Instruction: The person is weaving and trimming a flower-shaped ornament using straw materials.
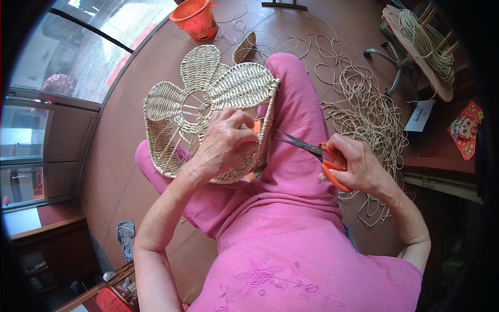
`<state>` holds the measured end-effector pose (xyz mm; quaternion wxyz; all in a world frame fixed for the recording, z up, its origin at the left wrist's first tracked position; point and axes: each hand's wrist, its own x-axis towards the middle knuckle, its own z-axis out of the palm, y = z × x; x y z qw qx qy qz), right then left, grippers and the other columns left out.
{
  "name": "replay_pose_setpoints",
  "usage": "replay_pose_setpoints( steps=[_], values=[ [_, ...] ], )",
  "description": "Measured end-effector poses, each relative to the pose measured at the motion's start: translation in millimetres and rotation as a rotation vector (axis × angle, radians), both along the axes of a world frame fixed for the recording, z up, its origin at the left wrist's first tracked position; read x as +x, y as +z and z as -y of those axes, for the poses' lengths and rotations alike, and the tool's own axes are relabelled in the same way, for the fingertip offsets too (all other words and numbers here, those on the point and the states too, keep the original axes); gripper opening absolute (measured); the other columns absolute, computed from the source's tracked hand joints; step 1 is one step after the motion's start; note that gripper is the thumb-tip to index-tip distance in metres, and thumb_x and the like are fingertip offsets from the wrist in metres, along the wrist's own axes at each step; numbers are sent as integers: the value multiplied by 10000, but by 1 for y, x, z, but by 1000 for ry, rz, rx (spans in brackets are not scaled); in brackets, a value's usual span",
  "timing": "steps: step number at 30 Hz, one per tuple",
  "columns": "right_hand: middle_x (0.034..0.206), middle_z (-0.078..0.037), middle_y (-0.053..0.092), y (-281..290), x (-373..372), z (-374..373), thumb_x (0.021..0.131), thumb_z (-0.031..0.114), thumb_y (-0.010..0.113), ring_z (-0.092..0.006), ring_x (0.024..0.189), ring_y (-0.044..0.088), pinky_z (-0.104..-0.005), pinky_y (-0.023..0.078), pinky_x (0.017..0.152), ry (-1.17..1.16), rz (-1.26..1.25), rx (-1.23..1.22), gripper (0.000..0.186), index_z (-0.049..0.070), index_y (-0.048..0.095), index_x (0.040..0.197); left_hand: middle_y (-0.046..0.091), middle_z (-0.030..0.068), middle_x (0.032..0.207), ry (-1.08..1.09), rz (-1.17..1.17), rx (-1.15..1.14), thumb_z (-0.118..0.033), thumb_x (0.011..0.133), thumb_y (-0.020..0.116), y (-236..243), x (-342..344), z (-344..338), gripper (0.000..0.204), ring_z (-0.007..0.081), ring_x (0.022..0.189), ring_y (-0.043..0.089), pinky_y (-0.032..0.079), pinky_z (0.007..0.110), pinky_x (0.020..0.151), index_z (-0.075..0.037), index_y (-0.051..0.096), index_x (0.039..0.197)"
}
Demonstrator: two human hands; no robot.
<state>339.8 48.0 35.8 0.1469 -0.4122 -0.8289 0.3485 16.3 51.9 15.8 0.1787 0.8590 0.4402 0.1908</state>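
Observation:
A pale woven basket (pixel 156 136) with flower-petal panels and a round ring at the centre rests on my lap. My left hand (pixel 226 138) reaches over its lower right part, fingers curled inward close to the right rim. What the fingertips pinch is hidden; a bit of orange (pixel 257 126) shows beside them. In my right hand (pixel 358 164) is a pair of scissors (pixel 306 147), fingers through the orange handles. Their dark blades are slightly parted and point left toward the basket rim, above my pink trouser leg and apart from the basket.
A big tangle of cord (pixel 364 101) lies on the floor to the right. Beyond the basket are an orange bucket (pixel 197 21) and a small woven piece (pixel 244 48). Coiled cord (pixel 423 41) hangs on a wooden stool at far right. Glass doors (pixel 78 57) stand left.

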Motion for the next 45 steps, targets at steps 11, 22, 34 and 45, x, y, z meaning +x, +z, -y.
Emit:
replay_pose_setpoints(
  steps=[11,22,34,45],
  values=[
    [625,-153,586,22,-27,15,875,530,696,-291,590,623,-402,488,589,119,182,-548,547,12,545,785,603,77,797,-171,77,-413,-54,762,727,-3,3,-38,133,220,764,628,478,353,682,-16,728,889],
    [648,-60,602,32,-52,-4,934,592,601,-126,586,634,-305,511,513,67,405,-739,593,12,588,810,695,98,784,-284,-49,-460,-188,795,693,-13,8,-58,165,238,740,677,511,372,694,-61,744,887],
    [761,-76,613,34,-69,21,958,660,478,-140,601,644,-276,582,524,-197,109,-1283,642,31,567,866,689,96,803,-255,-52,-548,-206,771,704,-13,11,-59,194,223,744,671,511,358,696,-54,755,881],
    [749,-96,599,10,-101,34,980,667,401,-168,600,643,-305,592,568,-358,-89,-1357,683,3,545,904,628,102,866,-238,-3,-447,-148,741,710,-15,16,-52,164,247,811,645,497,378,735,-27,738,849]
  ],
)
